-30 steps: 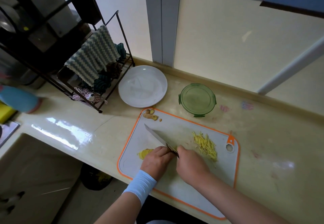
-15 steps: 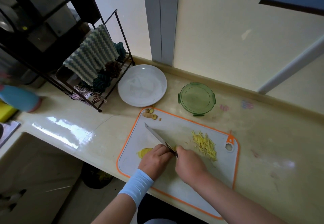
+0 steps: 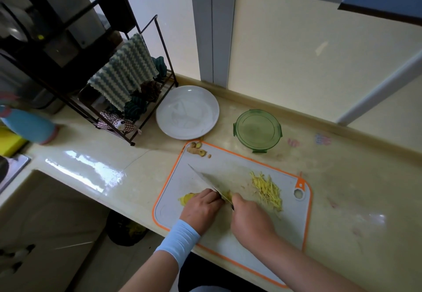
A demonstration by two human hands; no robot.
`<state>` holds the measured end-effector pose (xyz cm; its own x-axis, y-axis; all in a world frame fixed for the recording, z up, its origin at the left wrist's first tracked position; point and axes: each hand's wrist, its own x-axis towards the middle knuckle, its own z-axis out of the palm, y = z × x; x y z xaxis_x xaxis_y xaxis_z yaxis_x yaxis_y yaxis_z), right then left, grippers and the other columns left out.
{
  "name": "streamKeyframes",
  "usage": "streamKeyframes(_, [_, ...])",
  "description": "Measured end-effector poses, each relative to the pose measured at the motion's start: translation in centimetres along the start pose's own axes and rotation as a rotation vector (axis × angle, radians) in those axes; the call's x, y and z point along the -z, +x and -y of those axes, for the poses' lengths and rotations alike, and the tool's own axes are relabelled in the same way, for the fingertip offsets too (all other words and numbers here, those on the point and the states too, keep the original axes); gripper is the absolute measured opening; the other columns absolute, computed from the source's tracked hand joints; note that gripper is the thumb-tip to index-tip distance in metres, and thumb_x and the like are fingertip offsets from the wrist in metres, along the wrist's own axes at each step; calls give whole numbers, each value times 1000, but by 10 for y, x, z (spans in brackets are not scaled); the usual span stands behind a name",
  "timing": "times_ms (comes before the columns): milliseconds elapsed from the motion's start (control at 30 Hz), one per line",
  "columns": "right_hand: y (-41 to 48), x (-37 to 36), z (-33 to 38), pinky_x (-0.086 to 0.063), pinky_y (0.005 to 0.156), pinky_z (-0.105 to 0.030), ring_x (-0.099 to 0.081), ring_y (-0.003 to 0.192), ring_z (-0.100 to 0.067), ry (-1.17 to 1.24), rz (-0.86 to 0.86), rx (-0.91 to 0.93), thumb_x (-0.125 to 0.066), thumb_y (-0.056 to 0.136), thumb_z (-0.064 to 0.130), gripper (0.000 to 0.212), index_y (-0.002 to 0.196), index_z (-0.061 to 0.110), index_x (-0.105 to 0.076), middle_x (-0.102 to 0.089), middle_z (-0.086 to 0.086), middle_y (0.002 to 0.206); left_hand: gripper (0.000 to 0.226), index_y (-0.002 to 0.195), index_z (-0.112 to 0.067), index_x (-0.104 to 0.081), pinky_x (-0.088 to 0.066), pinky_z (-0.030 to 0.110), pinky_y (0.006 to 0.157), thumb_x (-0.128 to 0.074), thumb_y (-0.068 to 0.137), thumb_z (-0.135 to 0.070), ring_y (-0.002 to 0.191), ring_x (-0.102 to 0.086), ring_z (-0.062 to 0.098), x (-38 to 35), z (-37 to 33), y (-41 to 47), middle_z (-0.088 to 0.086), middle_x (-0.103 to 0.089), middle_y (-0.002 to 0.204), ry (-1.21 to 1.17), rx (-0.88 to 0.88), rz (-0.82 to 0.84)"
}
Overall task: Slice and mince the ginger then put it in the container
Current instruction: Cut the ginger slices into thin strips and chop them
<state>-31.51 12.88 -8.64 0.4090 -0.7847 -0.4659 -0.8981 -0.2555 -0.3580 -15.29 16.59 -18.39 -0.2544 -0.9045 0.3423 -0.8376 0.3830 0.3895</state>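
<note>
A white cutting board [image 3: 237, 168] with an orange rim lies on the counter. My right hand [image 3: 250, 219] grips the handle of a knife [image 3: 203, 180], whose blade points to the far left across the board. My left hand [image 3: 202, 208] has its fingers curled down on yellow ginger slices [image 3: 185, 199], right beside the blade. A heap of ginger strips [image 3: 267, 190] lies to the right. Peeled ginger scraps [image 3: 197, 149] sit at the board's far left corner. A green lidded container [image 3: 258, 130] stands behind the board.
A white plate [image 3: 187, 112] sits behind the board's left corner. A black wire rack [image 3: 127, 99] with cloths stands at the left, a blue bottle [image 3: 27, 126] further left. The counter's front edge runs just under the board.
Both hands stay at the same spot on the board, with the knife blade shifting only slightly beside my left fingers.
</note>
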Motion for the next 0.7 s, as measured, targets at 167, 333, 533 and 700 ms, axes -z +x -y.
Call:
streamKeyframes(167, [-13, -3, -15, -25, 46, -33, -49, 68, -28, -6, 27, -26, -37, 90, 9, 14, 86, 22, -34, -45, 0, 71, 27, 100, -19, -75, -52, 30, 66, -58, 85, -5, 84, -62, 20, -3, 0, -1, -1, -69, 97, 10, 28, -8])
streamKeyframes(333, [11, -9, -1, -36, 62, -32, -62, 93, -32, -2, 40, -42, -41, 92, 12, 10, 93, 22, -38, -63, -10, 97, 23, 96, -19, -75, -51, 29, 65, -60, 83, -7, 81, -59, 19, 1, -1, 2, -1, -67, 93, -3, 30, -1])
streamKeyframes(533, [-3, -1, -5, -33, 56, -32, -61, 84, -32, -6, 39, -18, -40, 91, 11, 11, 92, 22, -38, -61, -6, 88, 21, 95, -17, -76, -53, 30, 67, -61, 85, -6, 82, -61, 19, 0, 1, -1, 0, -68, 94, -8, 41, -6])
streamKeyframes(700, [-8, -12, -14, -29, 48, -33, -57, 77, -31, 6, 45, -40, -37, 90, 11, 12, 88, 22, -37, -51, -3, 78, 27, 97, -16, -75, -51, 27, 73, -76, 76, 0, 85, -61, 19, 0, 0, -1, 1, -68, 96, -36, 32, -19])
